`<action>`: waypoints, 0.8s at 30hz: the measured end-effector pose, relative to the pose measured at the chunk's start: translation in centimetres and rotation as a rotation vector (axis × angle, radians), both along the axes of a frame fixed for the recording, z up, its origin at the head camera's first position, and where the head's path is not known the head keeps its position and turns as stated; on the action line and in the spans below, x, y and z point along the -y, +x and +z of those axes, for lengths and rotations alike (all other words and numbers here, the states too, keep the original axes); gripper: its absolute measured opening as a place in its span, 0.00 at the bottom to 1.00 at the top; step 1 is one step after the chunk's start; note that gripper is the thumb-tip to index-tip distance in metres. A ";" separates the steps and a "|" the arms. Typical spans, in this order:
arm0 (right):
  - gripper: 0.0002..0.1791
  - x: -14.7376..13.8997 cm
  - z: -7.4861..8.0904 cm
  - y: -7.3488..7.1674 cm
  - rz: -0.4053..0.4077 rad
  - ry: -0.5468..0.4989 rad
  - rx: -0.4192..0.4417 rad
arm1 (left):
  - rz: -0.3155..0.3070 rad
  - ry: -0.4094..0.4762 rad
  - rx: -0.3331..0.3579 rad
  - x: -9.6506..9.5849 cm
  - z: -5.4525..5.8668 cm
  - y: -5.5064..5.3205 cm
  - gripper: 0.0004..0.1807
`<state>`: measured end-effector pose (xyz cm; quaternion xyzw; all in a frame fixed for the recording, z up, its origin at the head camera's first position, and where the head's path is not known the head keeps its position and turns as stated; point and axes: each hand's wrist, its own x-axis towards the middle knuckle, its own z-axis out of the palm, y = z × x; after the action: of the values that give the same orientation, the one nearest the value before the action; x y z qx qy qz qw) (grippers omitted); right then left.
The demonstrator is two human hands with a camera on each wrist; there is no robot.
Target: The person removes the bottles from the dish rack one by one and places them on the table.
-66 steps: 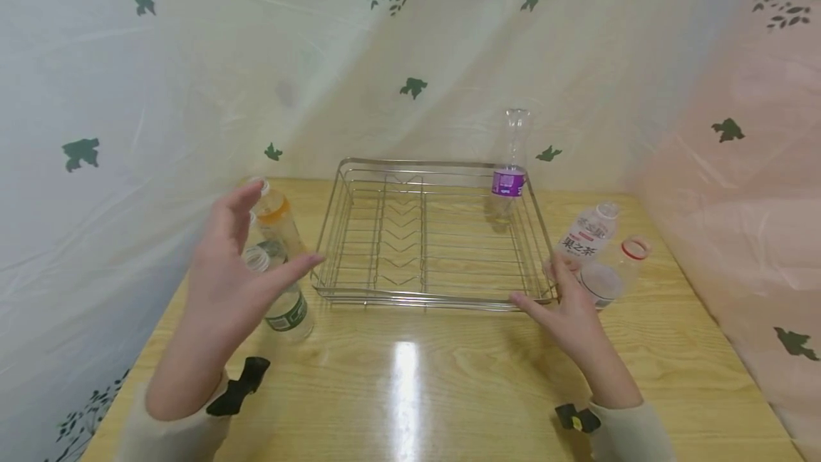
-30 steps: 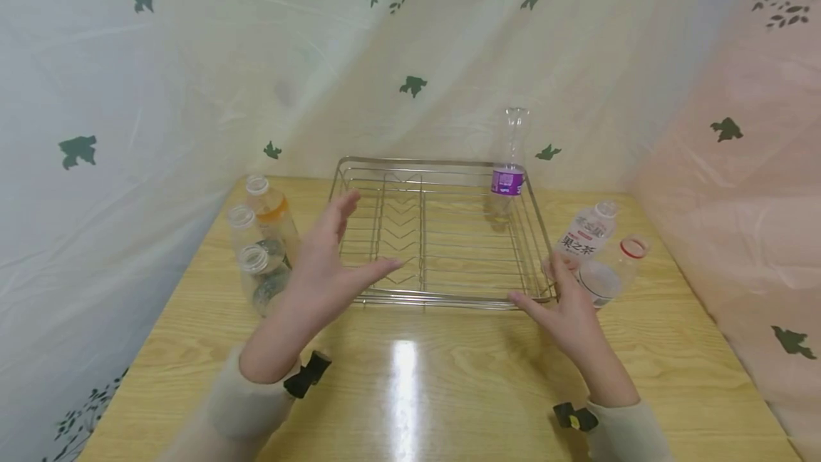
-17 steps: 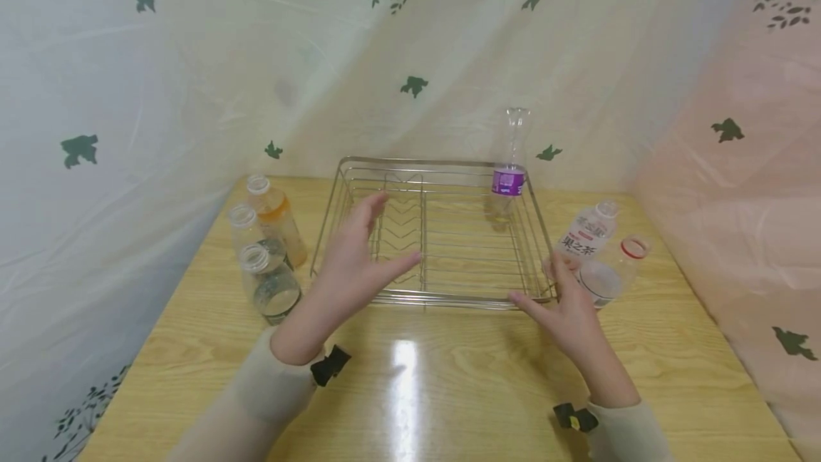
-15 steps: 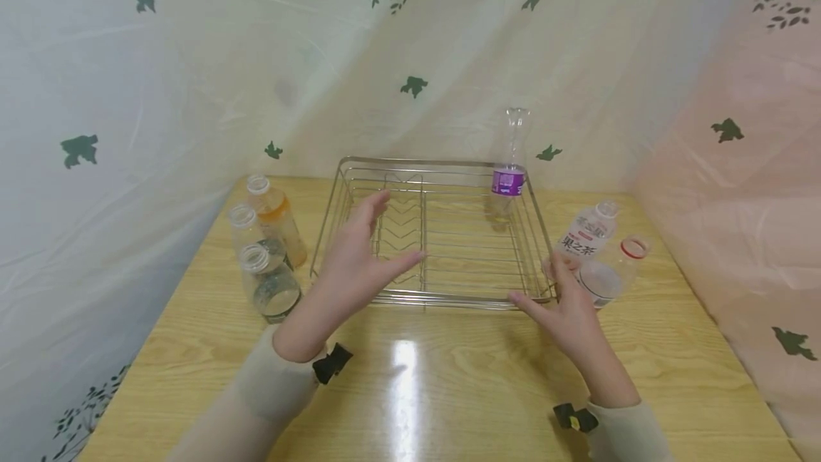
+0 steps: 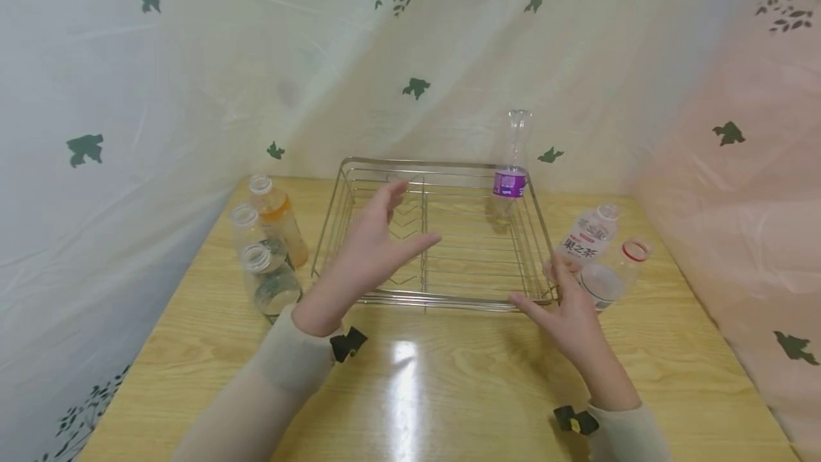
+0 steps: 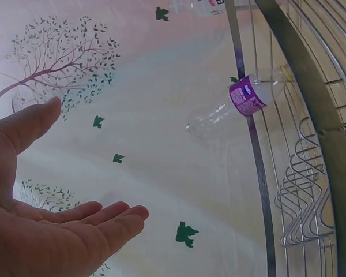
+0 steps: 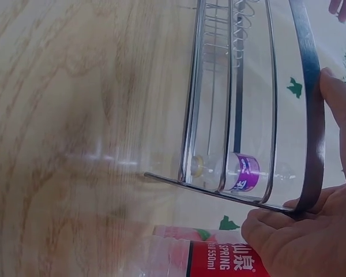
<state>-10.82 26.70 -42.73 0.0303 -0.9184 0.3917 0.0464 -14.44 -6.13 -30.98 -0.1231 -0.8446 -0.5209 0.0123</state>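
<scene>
My left hand (image 5: 368,252) hovers over the left part of a wire dish rack (image 5: 449,299), fingers and thumb spread apart, holding nothing. In the left wrist view that hand (image 6: 57,236) appears palm up beside the rack's rim (image 6: 328,144). The rack's front right corner is gripped by my right hand (image 5: 567,312), thumb on the front rim and fingers round the side. The right wrist view shows the thumb (image 7: 334,95) against the metal rim. A clear bottle with a purple label (image 5: 509,184) stands neck up in the rack's back right corner.
Three uncapped bottles stand left of the rack, one with an orange band (image 5: 277,211). At the right are a bottle with a white label (image 5: 582,239) and one with a red neck ring (image 5: 635,251). A leaf-patterned curtain (image 5: 192,77) hangs behind the wooden table (image 5: 487,391).
My left hand has moved rightward from in front of the left bottles to over the rack, staying spread. My right hand keeps its place on the corner; rack and bottles look unmoved.
</scene>
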 end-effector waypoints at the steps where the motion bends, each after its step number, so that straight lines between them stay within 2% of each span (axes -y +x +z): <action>1: 0.64 0.0 0.0 0.0 0.001 0.003 -0.003 | 0.000 -0.002 0.002 -0.2 0.2 -0.1 0.53; 6: 0.64 0.1 -0.1 0.0 0.000 0.018 -0.020 | 0.010 -0.015 0.016 -0.8 0.7 -0.8 0.53; 11: 0.63 0.0 -0.3 0.2 -0.009 0.014 -0.016 | -0.011 -0.018 0.041 -1.5 0.6 -1.4 0.52; 15: 0.63 0.1 -0.2 0.2 -0.015 0.016 -0.018 | -0.031 -0.024 0.024 -2.1 0.5 -1.9 0.52; 20: 0.63 0.1 0.0 0.2 -0.008 0.021 -0.016 | -0.044 -0.041 0.013 -2.8 0.8 -2.6 0.51; 24: 0.62 0.1 0.0 0.2 0.005 0.011 -0.003 | -0.050 -0.040 0.041 -3.3 1.0 -3.3 0.51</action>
<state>-10.63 26.61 -42.69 0.0334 -0.9204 0.3868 0.0464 -17.75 -2.83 -29.93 -0.1339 -0.8515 -0.5065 -0.0204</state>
